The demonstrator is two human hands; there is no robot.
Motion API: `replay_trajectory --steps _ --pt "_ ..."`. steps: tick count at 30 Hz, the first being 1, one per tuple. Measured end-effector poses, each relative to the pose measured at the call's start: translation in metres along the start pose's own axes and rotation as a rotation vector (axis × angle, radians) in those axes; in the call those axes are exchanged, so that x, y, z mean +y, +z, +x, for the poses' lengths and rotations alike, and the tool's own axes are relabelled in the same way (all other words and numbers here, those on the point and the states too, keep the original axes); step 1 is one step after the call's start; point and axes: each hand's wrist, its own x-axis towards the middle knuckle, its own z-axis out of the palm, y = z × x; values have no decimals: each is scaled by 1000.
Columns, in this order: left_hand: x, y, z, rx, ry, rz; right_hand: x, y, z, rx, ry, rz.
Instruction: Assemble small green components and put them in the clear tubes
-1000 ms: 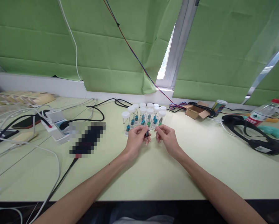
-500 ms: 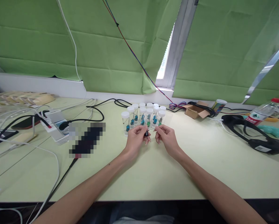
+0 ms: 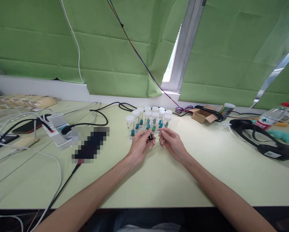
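Note:
Between the thumb and fingers of my left hand [image 3: 140,143] is a small black electronic component [image 3: 151,137] with pale markings. A thin, light line like a wire lead [image 3: 156,132] runs from it towards my right hand [image 3: 171,142]. The right thumb and forefinger are pinched at the line's far end. Just beyond both hands stand several clear vials [image 3: 130,126] with white caps, upright and close together. Blue disc-shaped parts with wire legs are inside most of them, and a green part [image 3: 154,128] shows in one. My hands hide the bottoms of the front vials.
Left on the table are a power strip [image 3: 58,130], tangled cables and a blurred-out dark device [image 3: 91,145]. To the right are an open cardboard box [image 3: 202,115], a printed can [image 3: 226,111], a black headset [image 3: 260,141] and a red-capped bottle [image 3: 271,116]. Green blinds [image 3: 120,48] hang behind.
My right hand has shifted slightly, its fingertips a little higher and further left. The black component has tilted a little in my left hand, and the thin line between the hands shows more clearly.

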Motion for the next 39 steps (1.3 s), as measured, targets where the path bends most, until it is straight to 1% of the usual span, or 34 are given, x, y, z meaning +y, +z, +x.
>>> replay_trajectory --steps 6,15,39 --pt "-1 1 0 -23 -30 -1 -1 0 1 19 61 69" --pt "-1 1 -2 -42 -33 23 0 -2 1 -25 96 150" --pt "-2 1 -4 -91 9 109 1 -2 3 0 127 122"
